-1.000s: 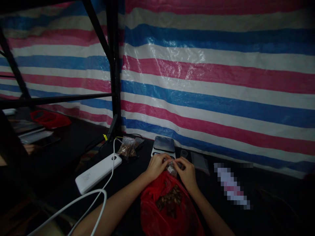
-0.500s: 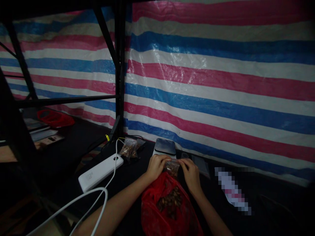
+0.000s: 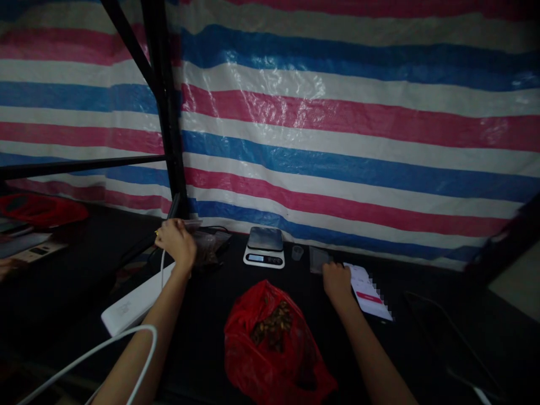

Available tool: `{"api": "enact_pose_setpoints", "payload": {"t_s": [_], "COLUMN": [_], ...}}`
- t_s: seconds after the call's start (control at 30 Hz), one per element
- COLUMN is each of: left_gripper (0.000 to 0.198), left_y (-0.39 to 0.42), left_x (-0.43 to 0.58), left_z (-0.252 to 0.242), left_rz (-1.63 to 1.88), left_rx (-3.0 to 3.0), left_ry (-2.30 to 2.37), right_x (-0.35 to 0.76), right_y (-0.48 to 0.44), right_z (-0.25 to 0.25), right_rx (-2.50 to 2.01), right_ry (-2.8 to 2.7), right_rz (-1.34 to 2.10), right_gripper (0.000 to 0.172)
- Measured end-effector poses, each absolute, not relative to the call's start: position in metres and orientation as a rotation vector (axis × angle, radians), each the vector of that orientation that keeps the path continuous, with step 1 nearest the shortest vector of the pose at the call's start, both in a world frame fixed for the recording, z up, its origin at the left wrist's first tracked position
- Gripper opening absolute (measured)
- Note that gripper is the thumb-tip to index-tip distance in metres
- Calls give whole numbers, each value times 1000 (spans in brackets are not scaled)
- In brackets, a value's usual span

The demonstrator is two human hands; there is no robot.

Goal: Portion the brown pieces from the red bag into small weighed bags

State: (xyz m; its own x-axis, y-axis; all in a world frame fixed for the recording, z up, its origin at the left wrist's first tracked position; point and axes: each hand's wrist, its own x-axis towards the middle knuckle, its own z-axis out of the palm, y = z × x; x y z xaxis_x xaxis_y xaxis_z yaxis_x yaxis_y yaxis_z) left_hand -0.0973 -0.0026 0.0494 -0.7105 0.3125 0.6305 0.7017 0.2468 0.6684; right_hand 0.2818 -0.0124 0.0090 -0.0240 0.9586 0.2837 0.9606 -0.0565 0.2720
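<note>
My left hand (image 3: 177, 244) is closed on the top of a small clear plastic bag (image 3: 192, 224), at the left beside filled packets (image 3: 207, 247) of brown pieces. Its lower part is hidden behind the hand. My right hand (image 3: 337, 282) rests with curled fingers at the right edge of some flat clear bags (image 3: 317, 259), close to a lit phone (image 3: 368, 292). Its fingertips are hidden, so I cannot make out what they pinch. Between my forearms a red plastic bag (image 3: 295, 360) lies open, showing dried brown pieces (image 3: 274, 326).
A white kitchen scale (image 3: 264, 257) with a lit display stands at the back, beside a small clear cup (image 3: 297, 252). A white power bank (image 3: 130, 306) with a white cable (image 3: 149, 337) lies left. A black post (image 3: 169, 124) stands before striped sheeting. Another person's hand (image 3: 7, 267) shows far left.
My hands have parted from above the red bag. The left has carried the filled clear bag left to the packets; the right has moved to the flat bags. The view has turned right.
</note>
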Motion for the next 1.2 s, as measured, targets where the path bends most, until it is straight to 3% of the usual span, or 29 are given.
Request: {"api": "enact_pose_setpoints", "payload": {"t_s": [0.13, 0.33, 0.5, 0.8, 1.0, 1.2], "left_gripper": [22, 29, 30, 32, 28, 27], "left_y": [6, -3, -12, -8, -10, -20], "left_x": [-111, -117, -100, -91, -82, -6], "left_z": [36, 49, 62, 48, 50, 39], "left_rz": [-1353, -1702, -1670, -833, -1096, -1443], "left_rx": [-1177, -904, -995, -1421, -1325, -2060], "left_ry": [-2244, -1973, -1859, -2240, -1988, -1400], "right_x": [282, 286, 285, 285, 288, 273], "right_y": [-10, -8, -7, -5, -5, -14], "right_z": [9, 5, 4, 4, 8, 24], "right_rx": [-2152, -2114, -2062, -2012, -1923, -1665], "right_ry": [-2159, -2115, -2163, -2191, -2109, -1925], "right_rz": [-647, -637, -629, -661, -755, -600], "right_gripper": [27, 20, 21, 21, 19, 22]}}
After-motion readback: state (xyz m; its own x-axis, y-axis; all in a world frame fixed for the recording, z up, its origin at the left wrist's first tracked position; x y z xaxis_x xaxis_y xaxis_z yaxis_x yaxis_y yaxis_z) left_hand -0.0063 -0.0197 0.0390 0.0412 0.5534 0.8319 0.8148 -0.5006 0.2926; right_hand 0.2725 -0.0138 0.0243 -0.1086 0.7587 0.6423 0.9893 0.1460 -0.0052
